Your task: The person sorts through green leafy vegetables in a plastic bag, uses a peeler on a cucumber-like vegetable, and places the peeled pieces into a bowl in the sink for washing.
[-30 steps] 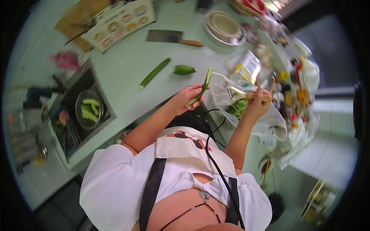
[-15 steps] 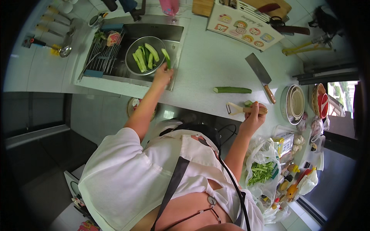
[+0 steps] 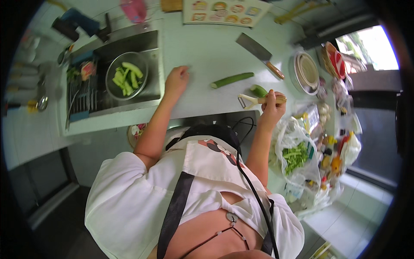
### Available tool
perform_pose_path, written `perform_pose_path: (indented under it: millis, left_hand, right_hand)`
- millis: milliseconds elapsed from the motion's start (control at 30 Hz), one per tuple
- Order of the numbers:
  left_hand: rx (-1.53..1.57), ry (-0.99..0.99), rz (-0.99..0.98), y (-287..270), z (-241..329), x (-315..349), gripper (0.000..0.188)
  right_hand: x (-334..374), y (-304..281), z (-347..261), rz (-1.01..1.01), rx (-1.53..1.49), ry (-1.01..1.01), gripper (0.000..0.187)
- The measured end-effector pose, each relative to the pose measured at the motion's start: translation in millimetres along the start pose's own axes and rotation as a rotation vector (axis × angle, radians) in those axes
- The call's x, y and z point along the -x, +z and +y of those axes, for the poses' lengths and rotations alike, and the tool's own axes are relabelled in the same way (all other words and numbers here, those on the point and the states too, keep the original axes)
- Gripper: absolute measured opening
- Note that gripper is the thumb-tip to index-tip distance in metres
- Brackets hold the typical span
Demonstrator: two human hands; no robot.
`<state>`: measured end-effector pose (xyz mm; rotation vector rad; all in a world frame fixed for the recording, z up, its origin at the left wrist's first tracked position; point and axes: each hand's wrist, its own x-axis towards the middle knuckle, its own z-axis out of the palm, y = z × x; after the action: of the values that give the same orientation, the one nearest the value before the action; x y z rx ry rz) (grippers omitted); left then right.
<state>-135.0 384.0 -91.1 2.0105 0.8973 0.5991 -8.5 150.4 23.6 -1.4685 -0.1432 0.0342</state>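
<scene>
In my right hand [image 3: 272, 105] is a peeler [image 3: 254, 100] with a pale Y-shaped head and wooden handle, its blade end pointing left. Just beyond the peeler lies a short piece of green cucumber [image 3: 258, 90], partly hidden by it. A longer cucumber piece [image 3: 232, 80] rests on the counter between my hands. My left hand [image 3: 177, 82] is over the counter right of the sink, its fingers loosely curled together with nothing seen in them. Peeled cucumber pieces [image 3: 125, 81] fill part of a round metal bowl [image 3: 145, 71] in the sink.
A cleaver [image 3: 258, 52] lies on the counter [image 3: 194, 47] beyond the cucumber. Stacked bowls [image 3: 307, 71] stand at the right. Nearer on that side is a plastic bag [image 3: 297, 151] of greens. A rack [image 3: 79, 101] spans the sink's left part.
My left hand has let go of a cucumber piece at the bowl and moved right, onto the counter side. My right hand still holds the peeler. The whole view has shifted.
</scene>
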Motion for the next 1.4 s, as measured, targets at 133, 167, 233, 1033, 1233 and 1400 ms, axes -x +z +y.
perform_pose_path:
  millis: [133,167,233,1033,1233,1400]
  left_hand:
    - [-0.178,0.221,-0.193,55.8,45.9,5.7,0.027]
    - [-0.229,0.284,-0.213,68.2,53.1,7.6,0.028]
    - [-0.325,0.290,-0.308,92.6,60.3,6.7,0.036]
    - [1.227,-0.830,-1.802,141.1,254.4,109.7,0.047]
    - [0.954,-0.887,-1.820,178.1,275.0,161.6,0.039]
    - [0.898,-1.107,-1.829,199.0,277.7,188.4,0.040]
  right_hand:
    - [5.6,-42.3,-9.0,0.170,-0.013,-0.005,0.013]
    - [8.8,-51.3,-10.9,0.220,-0.002,0.000,0.013]
    - [16.3,-69.4,-16.2,0.322,0.021,0.007,0.013]
    - [56.7,-264.2,-59.4,0.929,-0.107,-0.339,0.016]
    - [77.7,-301.2,-57.9,1.090,-0.037,-0.319,0.016]
    - [85.8,-314.0,-51.9,1.138,-0.004,-0.293,0.014]
